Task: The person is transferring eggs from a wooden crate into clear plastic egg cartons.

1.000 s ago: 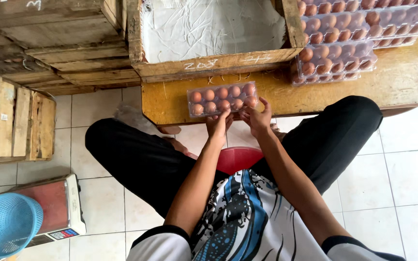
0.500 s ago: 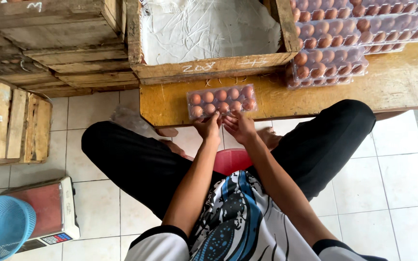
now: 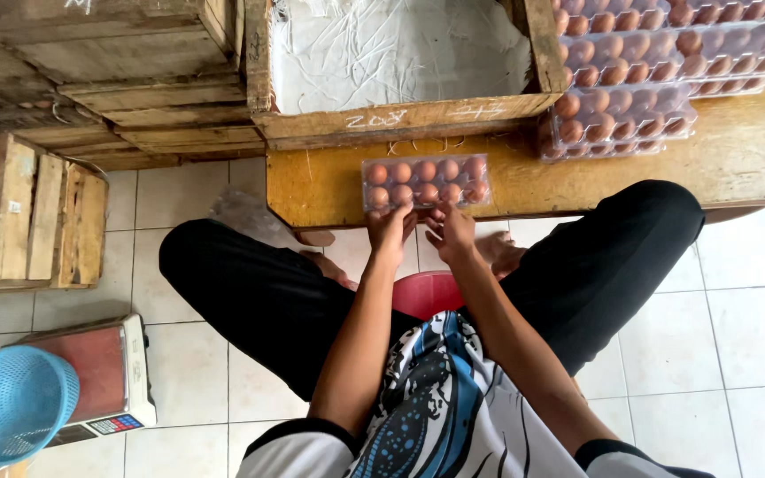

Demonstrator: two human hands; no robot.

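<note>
Closing step on clear egg carton (image 3: 425, 181) lying at near edge of low wooden table (image 3: 754, 150): left hand (image 3: 389, 228) and right hand (image 3: 450, 232) close together, fingertips pressing its front lip, neither clamped around it; next probably calls for firm, even snap pressure without cracking eggs.

White tiled floor (image 3: 745, 327) under daylight; a low yellow wooden bench (image 3: 737, 155), weathered wooden crates (image 3: 117, 80) behind and left, a scale (image 3: 104, 376) bottom left.
</note>
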